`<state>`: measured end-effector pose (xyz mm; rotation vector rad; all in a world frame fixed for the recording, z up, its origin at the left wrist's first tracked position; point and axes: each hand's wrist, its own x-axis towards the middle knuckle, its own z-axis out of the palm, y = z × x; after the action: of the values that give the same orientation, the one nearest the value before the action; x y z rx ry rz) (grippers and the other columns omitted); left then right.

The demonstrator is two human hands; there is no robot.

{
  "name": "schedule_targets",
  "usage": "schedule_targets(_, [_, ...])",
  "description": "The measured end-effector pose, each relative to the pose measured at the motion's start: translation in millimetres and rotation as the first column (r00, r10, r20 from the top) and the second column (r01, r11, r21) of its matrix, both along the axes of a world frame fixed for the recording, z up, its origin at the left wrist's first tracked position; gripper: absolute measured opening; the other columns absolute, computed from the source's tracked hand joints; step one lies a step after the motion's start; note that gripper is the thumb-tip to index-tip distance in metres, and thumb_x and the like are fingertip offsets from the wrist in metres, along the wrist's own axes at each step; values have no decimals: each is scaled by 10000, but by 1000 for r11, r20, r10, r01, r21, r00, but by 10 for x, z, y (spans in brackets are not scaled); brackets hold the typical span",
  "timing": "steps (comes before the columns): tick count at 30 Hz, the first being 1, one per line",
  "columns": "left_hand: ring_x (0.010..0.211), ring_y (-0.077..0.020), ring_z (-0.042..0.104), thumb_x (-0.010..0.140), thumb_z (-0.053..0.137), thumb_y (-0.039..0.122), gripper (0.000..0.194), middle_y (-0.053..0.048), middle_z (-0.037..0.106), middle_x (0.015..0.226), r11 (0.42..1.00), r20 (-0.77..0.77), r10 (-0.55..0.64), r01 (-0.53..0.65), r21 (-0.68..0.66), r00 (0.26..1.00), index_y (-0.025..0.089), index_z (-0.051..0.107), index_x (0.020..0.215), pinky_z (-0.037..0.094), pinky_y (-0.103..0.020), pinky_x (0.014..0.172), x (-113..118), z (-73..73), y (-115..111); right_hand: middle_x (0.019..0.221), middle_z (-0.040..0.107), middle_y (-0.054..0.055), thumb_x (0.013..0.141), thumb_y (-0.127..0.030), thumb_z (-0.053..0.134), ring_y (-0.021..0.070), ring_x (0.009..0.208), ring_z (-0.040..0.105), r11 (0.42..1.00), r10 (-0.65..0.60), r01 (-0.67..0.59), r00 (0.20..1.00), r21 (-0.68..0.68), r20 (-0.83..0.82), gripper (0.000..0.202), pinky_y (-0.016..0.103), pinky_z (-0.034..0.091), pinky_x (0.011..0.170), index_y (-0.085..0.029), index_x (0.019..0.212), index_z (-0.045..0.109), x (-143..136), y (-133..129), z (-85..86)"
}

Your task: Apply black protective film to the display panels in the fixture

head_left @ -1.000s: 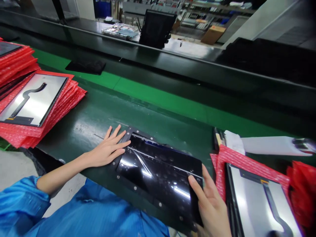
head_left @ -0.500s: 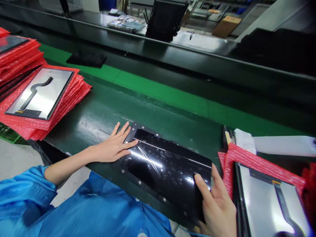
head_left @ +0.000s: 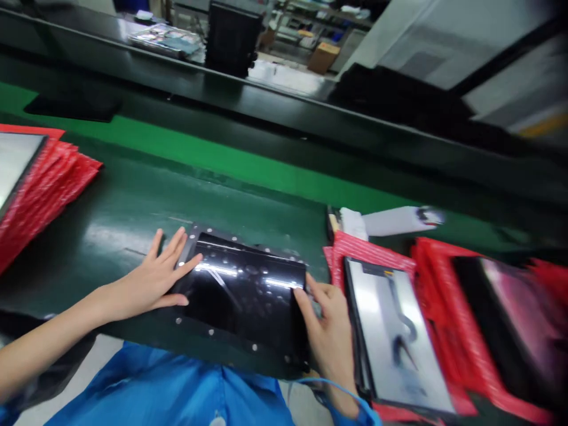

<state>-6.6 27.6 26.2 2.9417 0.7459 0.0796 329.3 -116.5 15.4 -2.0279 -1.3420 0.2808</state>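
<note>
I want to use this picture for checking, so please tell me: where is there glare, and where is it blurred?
Head view: bright streaks glare on the glossy black panel; head view: a paler sheen lies on the green table; head view: the pinkish panel is blurred.

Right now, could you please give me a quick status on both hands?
Left hand spread at left end of glossy black rectangular panel. Right hand holding its right edge. Silver rectangular panel close beside right hand.
</note>
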Motion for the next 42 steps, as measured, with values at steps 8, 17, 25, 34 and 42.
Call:
schedule_targets(8, [1502, -395, 195, 911, 522, 579, 753, -136, 277, 1613, 993, 122, -2, -13, 119, 993, 309, 253, 1561, 145, -698, 1162, -54, -333, 97, 1202, 609, 107, 999, -259, 452, 249, 1153, 548, 989, 125, -135, 979, 55, 160, 365, 475, 465, 997, -238, 1341, 579, 381, 84, -2])
schedule_targets(17, [1493, -419, 209, 919, 482, 487, 717, -171, 279, 1605, 979, 106, -14, -8, 204, 994, 248, 273, 1561, 179, -693, 1146, -19, -296, 64, 1446, 524, 51, 909, -9, 347, 187, 1342, 476, 951, 306, -295, 940, -94, 150, 667, 448, 407, 1145, -295, 1510, 392, 457, 21, -121])
schedule_targets(25, [1492, -422, 210, 870, 525, 541, 777, -142, 267, 1617, 991, 109, 11, -26, 130, 994, 285, 275, 1560, 139, -673, 1167, -42, -356, 74, 1515, 439, 65, 795, 78, 311, 195, 1401, 418, 950, 308, -294, 939, -101, 157, 881, 426, 393, 1170, -304, 1581, 198, 287, -5, -204])
schedule_targets(34, [1498, -418, 187, 932, 499, 455, 741, -149, 299, 1602, 992, 91, 41, -51, 111, 995, 317, 169, 1581, 175, -708, 1133, -30, -286, 46, 1526, 449, 87, 885, 32, 309, 220, 1448, 350, 906, 420, -423, 889, -24, 183, 693, 550, 360, 1169, -251, 1514, 379, 247, -95, -212])
schedule_targets(42, [1514, -389, 149, 986, 416, 452, 650, -140, 292, 1608, 995, 87, 60, -66, 73, 994, 315, 184, 1577, 178, -704, 1133, -11, -192, 2, 1229, 628, 84, 969, -221, 498, 211, 1130, 614, 980, 182, -198, 941, -27, -286, 348, 409, 556, 922, -274, 1302, 586, 312, -516, -12])
